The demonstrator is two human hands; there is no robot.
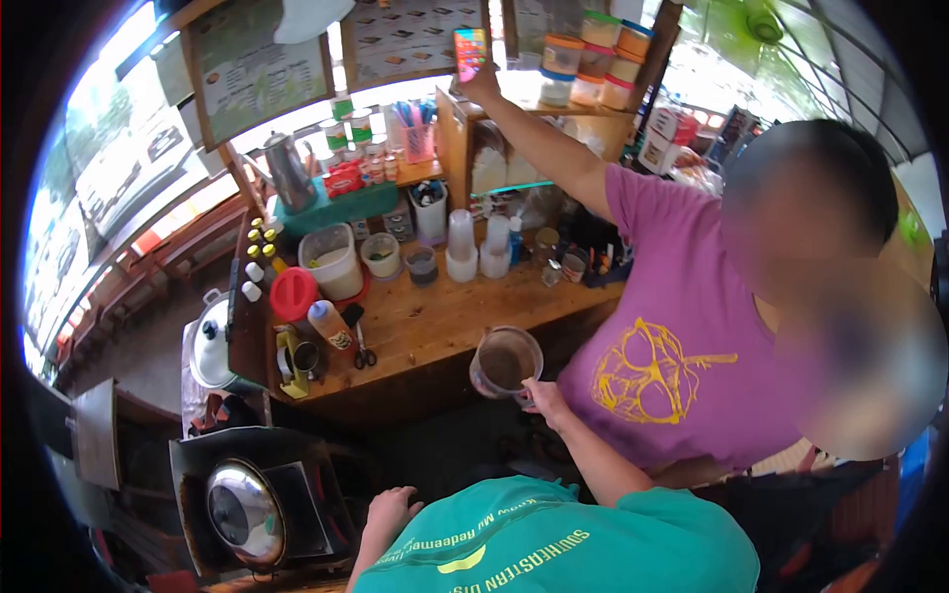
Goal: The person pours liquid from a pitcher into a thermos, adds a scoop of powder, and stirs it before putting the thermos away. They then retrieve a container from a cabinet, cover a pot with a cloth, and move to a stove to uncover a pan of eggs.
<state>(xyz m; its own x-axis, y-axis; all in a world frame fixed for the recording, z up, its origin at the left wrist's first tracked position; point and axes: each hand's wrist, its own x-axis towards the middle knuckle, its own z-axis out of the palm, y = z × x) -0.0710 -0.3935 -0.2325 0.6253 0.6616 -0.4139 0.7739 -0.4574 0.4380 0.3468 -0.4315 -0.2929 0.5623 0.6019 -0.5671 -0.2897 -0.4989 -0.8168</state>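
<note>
My right hand (546, 403) is closed round the handle of a clear plastic pitcher (506, 362) with brown contents, held just off the counter's front edge. At the lower left, my left hand (393, 509) is near my teal shirt (554, 544), its fingers loosely extended and nothing in it. A co-worker in a purple shirt (682, 326) stands at the right, with one arm stretched over the counter and a lit phone (470, 54) in that hand.
The wooden counter (425, 331) bears tubs (331, 259), cup stacks (461, 242), scissors (364, 341) and a bottle (331, 326). A metal jug (289, 173) stands behind. A stove with a lidded pan (244, 512) and a white pot (211, 341) are at left; stacked containers (593, 61) at back.
</note>
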